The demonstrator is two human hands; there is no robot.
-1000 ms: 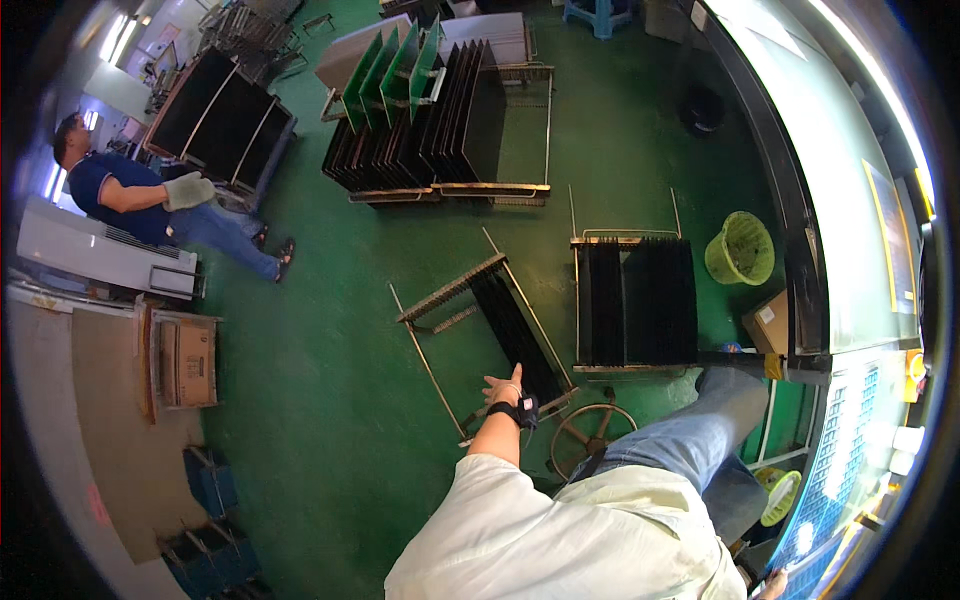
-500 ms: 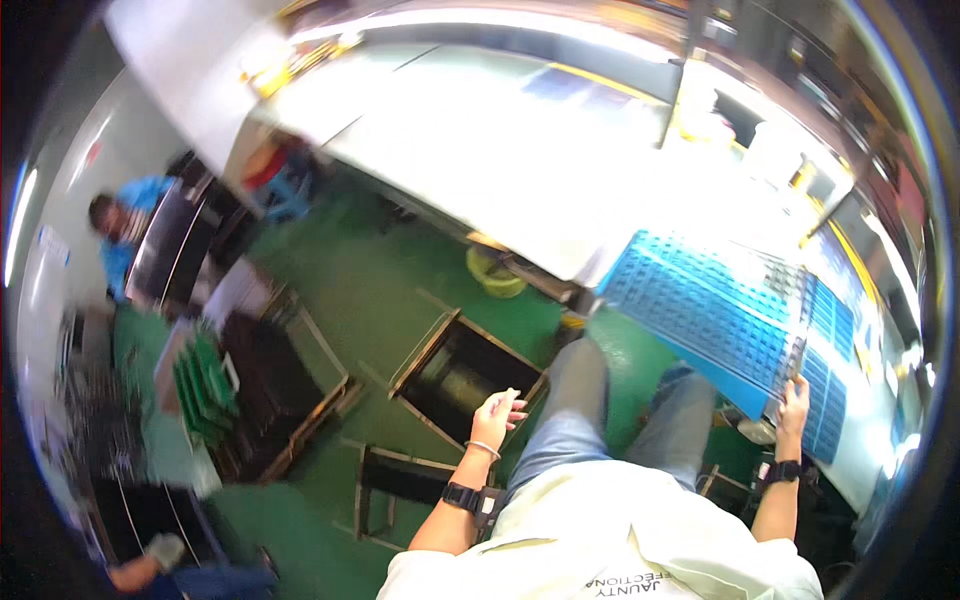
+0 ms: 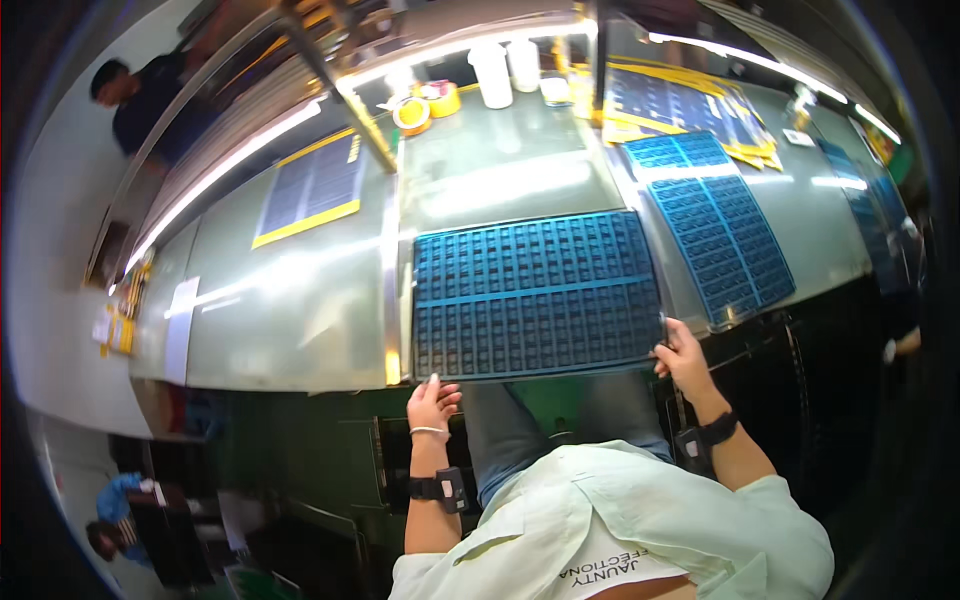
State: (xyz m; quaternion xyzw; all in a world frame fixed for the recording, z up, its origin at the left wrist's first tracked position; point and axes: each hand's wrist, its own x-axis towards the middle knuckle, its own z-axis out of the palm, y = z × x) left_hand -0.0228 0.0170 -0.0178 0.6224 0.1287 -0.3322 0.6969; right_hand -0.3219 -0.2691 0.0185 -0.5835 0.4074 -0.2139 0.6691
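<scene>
From the head camera, I see a blue grid panel [image 3: 535, 297] lying across the near edge of a pale, shiny bench [image 3: 285, 315], directly in front of the wearer. The left hand [image 3: 433, 405] has its thumb at the panel's near left corner, its fingers loosely curled just below, and I cannot tell whether they grip; the right hand [image 3: 684, 362] pinches the right edge near its lower corner, fingers bent. Just right lies a second blue panel [image 3: 722, 235].

The tray [image 3: 535, 312] is gridded in blue; the sheet [image 3: 312, 187] is edged in yellow; wristbands [image 3: 427, 489] are coloured black.
</scene>
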